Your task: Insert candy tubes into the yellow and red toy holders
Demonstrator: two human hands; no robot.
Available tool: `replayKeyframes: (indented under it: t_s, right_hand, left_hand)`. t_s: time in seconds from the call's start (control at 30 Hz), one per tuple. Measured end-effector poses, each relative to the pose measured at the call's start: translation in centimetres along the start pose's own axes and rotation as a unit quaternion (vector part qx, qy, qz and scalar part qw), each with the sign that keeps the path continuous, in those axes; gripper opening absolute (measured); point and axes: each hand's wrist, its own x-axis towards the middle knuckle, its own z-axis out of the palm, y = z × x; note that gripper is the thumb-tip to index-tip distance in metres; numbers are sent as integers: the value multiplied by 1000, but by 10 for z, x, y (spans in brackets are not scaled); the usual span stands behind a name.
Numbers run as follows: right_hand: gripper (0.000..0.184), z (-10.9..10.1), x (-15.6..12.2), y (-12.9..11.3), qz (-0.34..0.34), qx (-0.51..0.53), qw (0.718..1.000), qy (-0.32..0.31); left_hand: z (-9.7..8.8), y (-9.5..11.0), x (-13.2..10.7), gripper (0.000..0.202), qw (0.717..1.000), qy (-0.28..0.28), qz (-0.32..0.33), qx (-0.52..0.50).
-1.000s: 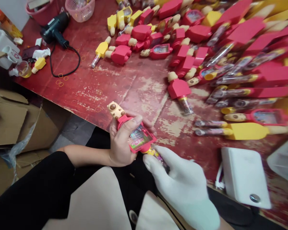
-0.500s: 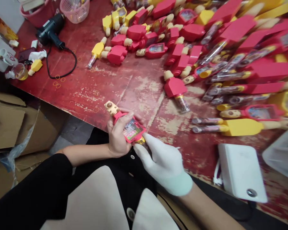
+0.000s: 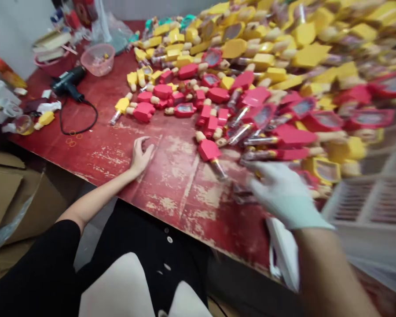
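On a worn red table (image 3: 174, 193), apart from an empty, loosely curled left hand (image 3: 141, 156) and beside a gloved right hand (image 3: 279, 189) too blurred to tell whether pinching, expect light, stiff, slick piled toys (image 3: 255, 96), best gripped round flat bodies.

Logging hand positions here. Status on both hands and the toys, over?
Left hand bare, loosely curled, nothing visible in it. Gloved right hand at pink and yellow toys, grip blurred. White device showing beside right wrist.

This is looking like a workshop: piled toys (image 3: 255, 97) and a heat gun (image 3: 67, 80) are sharing a scratched table (image 3: 171, 176).
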Motion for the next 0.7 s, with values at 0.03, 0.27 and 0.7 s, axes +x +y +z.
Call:
replayKeyframes:
  t_s: [0.03,0.27,0.7]
  right_hand:
    - [26,2,1,17,-8,-53,998,-42]
    - [18,6,6,36,8,-99,986,-136]
    - [29,6,-46,-59,149,571,807,7]
  left_hand:
    - [-5,-1,24,36,997,4,31,68]
    - [-19,16,161,55,895,-158,104,403]
    - [24,93,-52,27,756,-169,-381,-506]
